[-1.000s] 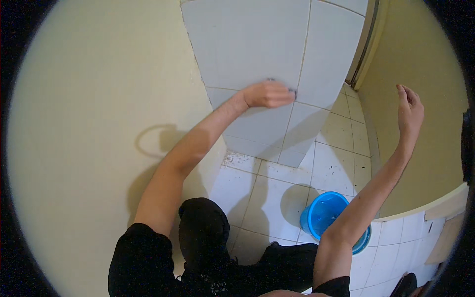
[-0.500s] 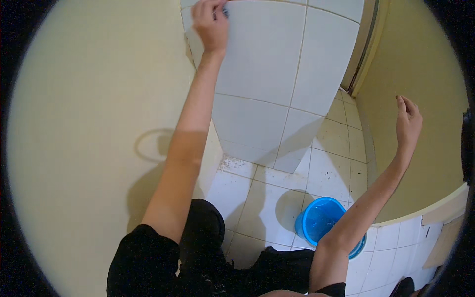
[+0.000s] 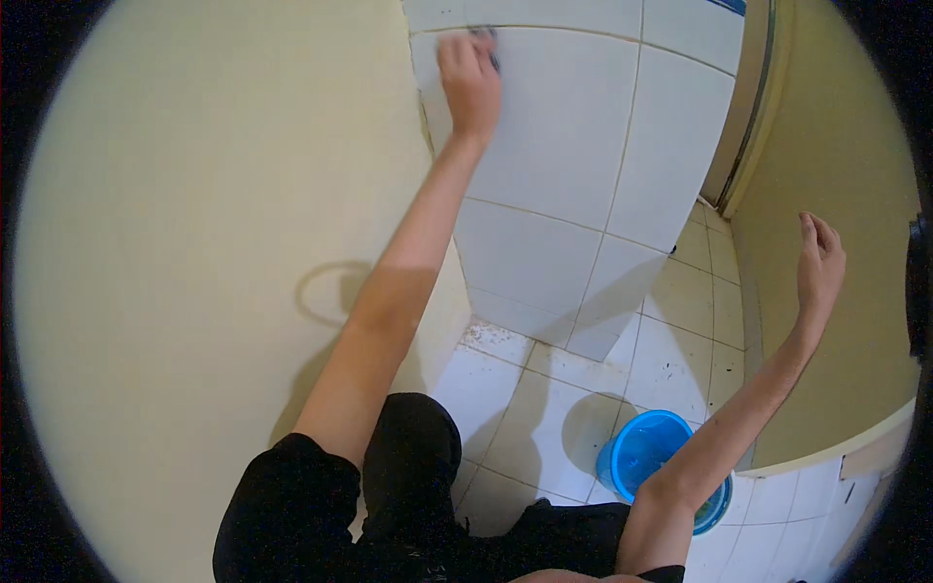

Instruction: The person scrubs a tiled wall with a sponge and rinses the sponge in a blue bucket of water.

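My left hand (image 3: 470, 83) is up against the white tiled wall (image 3: 554, 117), close to its left edge. Its fingers, slightly blurred, are closed around a small dark grey scrubbing pad (image 3: 485, 39), mostly covered by the hand and pressed on the tile near a grout line. Off to the right, my right hand (image 3: 822, 262) is raised in the air in front of the yellowish wall. Its fingers are curled in toward the thumb, and nothing shows in them.
A blue bucket (image 3: 632, 449) stands on the white tiled floor (image 3: 573, 389), partly behind my right forearm. At left rises a plain cream wall (image 3: 194, 243). A door frame (image 3: 753, 117) is at the far right. Dark specks lie on the floor by the wall's foot.
The view has shifted, so the wall, floor and bucket sit lower and further right. My left hand still presses the pad to the tile; my right hand stays raised.
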Demonstrator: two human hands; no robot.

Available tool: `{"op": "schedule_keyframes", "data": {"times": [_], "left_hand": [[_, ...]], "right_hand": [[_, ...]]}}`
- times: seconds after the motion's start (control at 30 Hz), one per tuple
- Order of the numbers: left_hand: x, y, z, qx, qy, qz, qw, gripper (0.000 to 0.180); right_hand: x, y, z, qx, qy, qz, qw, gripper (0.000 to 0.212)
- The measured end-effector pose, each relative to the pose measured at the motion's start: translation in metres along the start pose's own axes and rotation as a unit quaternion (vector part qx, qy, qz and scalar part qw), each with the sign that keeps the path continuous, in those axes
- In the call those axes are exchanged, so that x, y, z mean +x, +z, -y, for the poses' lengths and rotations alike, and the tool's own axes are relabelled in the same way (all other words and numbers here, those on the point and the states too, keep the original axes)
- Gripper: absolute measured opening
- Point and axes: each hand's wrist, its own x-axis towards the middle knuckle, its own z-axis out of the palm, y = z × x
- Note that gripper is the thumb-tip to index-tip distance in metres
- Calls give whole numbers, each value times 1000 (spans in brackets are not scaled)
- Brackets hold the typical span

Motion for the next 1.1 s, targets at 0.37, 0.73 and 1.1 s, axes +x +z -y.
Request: {"op": "schedule_keyframes", "data": {"times": [0.37,0.73,1.1], "left_hand": [[-137,-48,16,102,-256,-139,951,3],[8,-1,17,-26,-51,-121,991,10],[-277,-66,-22,147,-435,-50,887,6]], "right_hand": [[2,0,1,13,-9,1,1000,36],[-13,12,51,-11,-35,34,999,37],[0,32,43,-16,-62,47,997,35]]}}
